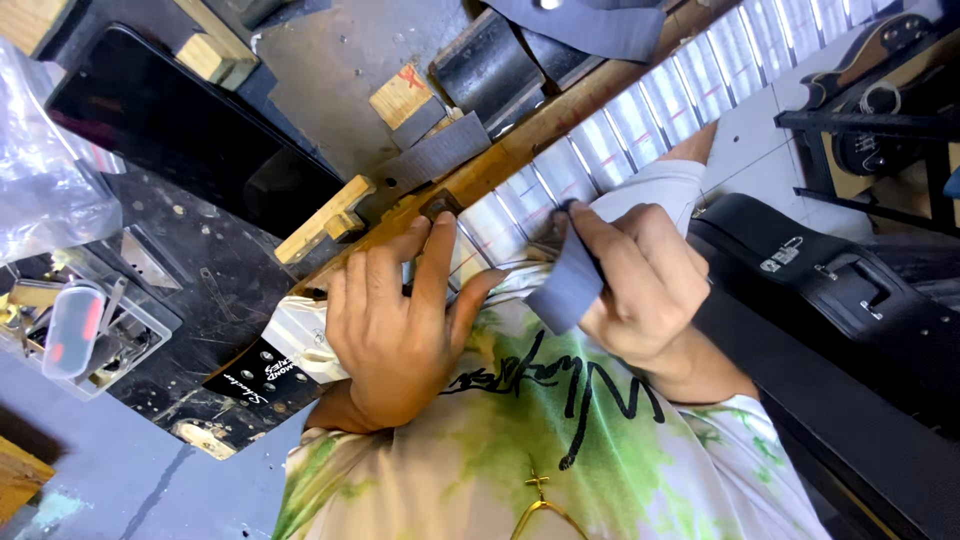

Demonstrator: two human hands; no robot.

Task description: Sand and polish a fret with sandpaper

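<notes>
I look down through the head camera and see a guitar neck (560, 150) lying slantwise across the desk (200, 250). Its fretboard is covered with strips of pale tape, so only the thin metal frets show between them.

My left hand (400, 320) lies flat on the low end of the neck, near the black headstock (255, 385). Its fingers are spread out, and it is not closed round anything. The first finger points up the neck and presses down to keep it from sliding.

My right hand (645, 290) is closed in a pinch grip on a small grey sanding sheet (570, 280). The thumb and fingers have the sheet folded between them. The top edge of the sheet touches the taped fretboard, just beside my left thumb.

To do this well, I think the sheet should rub only the bare metal fret and stay off the wood. Short, light strokes across the neck look safest to me. The left hand should keep pushing down so nothing wobbles. If the tape lifts, the wood under it could get scratched.

A black guitar case (840, 290) sits to the right. A clear plastic box (75, 335) of small parts sits at the left.
</notes>
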